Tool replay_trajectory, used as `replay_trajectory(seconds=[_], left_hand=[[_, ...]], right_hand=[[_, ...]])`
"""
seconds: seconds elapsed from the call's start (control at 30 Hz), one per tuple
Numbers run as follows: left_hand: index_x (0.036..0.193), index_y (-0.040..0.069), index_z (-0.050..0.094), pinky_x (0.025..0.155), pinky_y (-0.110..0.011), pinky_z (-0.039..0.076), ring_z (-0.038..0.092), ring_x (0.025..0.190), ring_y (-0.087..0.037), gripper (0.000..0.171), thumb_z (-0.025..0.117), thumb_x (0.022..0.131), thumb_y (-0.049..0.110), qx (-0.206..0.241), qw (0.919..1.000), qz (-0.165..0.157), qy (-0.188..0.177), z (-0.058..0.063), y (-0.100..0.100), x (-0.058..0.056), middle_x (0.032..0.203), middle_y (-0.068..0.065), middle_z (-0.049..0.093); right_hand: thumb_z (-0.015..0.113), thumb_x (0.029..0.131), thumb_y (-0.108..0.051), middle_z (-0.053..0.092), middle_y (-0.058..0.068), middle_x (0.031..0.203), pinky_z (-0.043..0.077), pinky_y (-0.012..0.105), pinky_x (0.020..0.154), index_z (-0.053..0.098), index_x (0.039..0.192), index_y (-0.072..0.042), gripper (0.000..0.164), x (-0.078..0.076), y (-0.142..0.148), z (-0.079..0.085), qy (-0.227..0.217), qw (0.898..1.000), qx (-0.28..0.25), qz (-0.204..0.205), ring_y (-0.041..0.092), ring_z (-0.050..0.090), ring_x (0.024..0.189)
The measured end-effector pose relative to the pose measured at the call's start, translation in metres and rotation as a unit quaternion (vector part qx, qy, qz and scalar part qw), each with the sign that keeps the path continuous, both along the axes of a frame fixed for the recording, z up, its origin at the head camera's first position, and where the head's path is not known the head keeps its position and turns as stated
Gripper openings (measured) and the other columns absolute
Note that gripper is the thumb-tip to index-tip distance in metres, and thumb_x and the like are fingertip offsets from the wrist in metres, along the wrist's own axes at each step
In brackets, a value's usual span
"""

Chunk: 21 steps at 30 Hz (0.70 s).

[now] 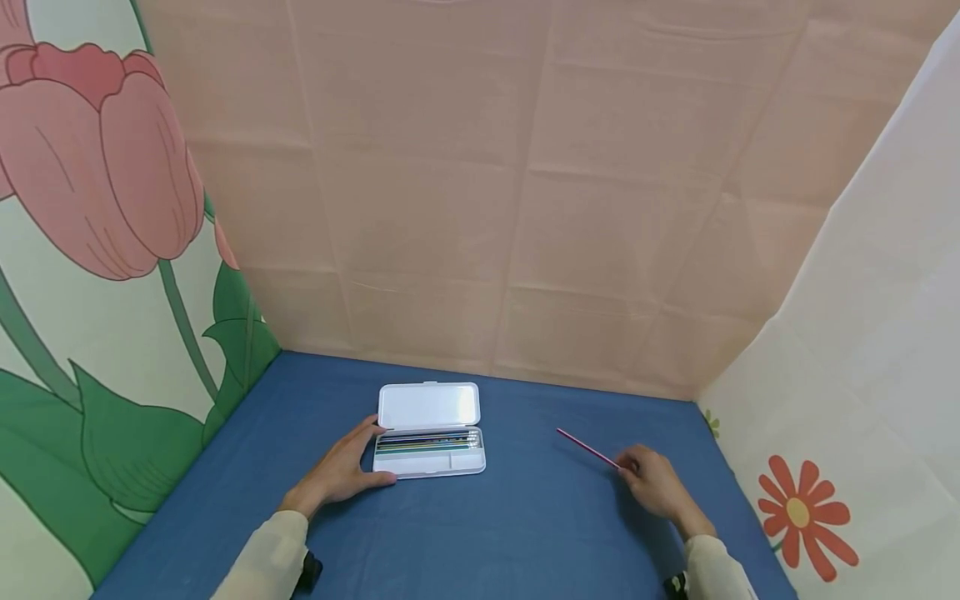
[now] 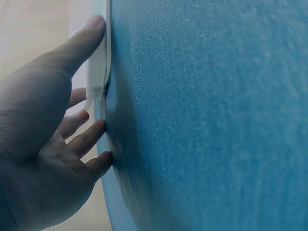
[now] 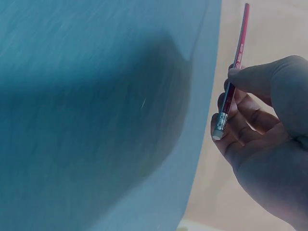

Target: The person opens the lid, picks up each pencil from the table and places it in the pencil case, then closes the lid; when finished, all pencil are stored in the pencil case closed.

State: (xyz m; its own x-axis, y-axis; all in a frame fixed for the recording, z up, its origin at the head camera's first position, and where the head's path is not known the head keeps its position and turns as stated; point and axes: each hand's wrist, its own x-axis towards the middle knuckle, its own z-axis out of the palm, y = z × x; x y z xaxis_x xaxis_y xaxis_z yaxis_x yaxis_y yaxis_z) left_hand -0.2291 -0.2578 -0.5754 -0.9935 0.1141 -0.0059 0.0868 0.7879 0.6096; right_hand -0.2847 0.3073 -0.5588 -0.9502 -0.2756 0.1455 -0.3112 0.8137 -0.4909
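Observation:
A white pencil case (image 1: 429,468) lies on the blue table with its lid (image 1: 429,405) folded back. Several pencils (image 1: 423,442) lie side by side in its rear part. My left hand (image 1: 341,467) holds the case at its left end, thumb along the front edge and fingertips near the hinge. In the left wrist view the thumb presses the case's white wall (image 2: 98,65). To the right, my right hand (image 1: 654,482) pinches a red pencil (image 1: 588,448) between thumb and fingers near its eraser end. That pencil (image 3: 243,41) is raised above the tabletop, its white eraser beside the fingertips.
The blue cloth-covered table (image 1: 517,533) stretches between both hands. Behind it hangs a beige cloth (image 1: 510,192). A tulip-printed cloth (image 1: 97,167) borders the left side, and a white cloth (image 1: 862,358) with a red flower borders the right.

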Motion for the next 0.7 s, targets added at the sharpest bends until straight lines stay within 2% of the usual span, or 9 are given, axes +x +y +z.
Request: replay_trajectory(seconds=[0.47, 0.7], left_hand=[[0.161, 0.007, 0.054, 0.131, -0.078, 0.036, 0.036, 0.168, -0.055, 0.094, 0.096, 0.089, 0.051, 0.001, 1.0, 0.0, -0.001, -0.001, 0.001, 0.001, 0.185, -0.024, 0.031], [0.161, 0.006, 0.055, 0.131, -0.078, 0.036, 0.037, 0.167, -0.055, 0.094, 0.096, 0.089, 0.05, 0.0, 1.0, 0.003, 0.001, 0.001, 0.0, 0.001, 0.185, -0.025, 0.031]], right_hand=[[0.073, 0.106, 0.0, 0.073, 0.001, 0.102, 0.052, 0.028, 0.075, 0.082, 0.115, -0.009, 0.015, -0.012, -0.055, 0.004, -0.012, 0.998, -0.015, 0.052, 0.011, 0.059, 0.089], [0.073, 0.106, 0.0, 0.072, 0.001, 0.1, 0.051, 0.027, 0.074, 0.083, 0.113, -0.007, 0.014, -0.02, -0.089, -0.003, 0.008, 0.995, -0.017, 0.101, 0.008, 0.057, 0.087]])
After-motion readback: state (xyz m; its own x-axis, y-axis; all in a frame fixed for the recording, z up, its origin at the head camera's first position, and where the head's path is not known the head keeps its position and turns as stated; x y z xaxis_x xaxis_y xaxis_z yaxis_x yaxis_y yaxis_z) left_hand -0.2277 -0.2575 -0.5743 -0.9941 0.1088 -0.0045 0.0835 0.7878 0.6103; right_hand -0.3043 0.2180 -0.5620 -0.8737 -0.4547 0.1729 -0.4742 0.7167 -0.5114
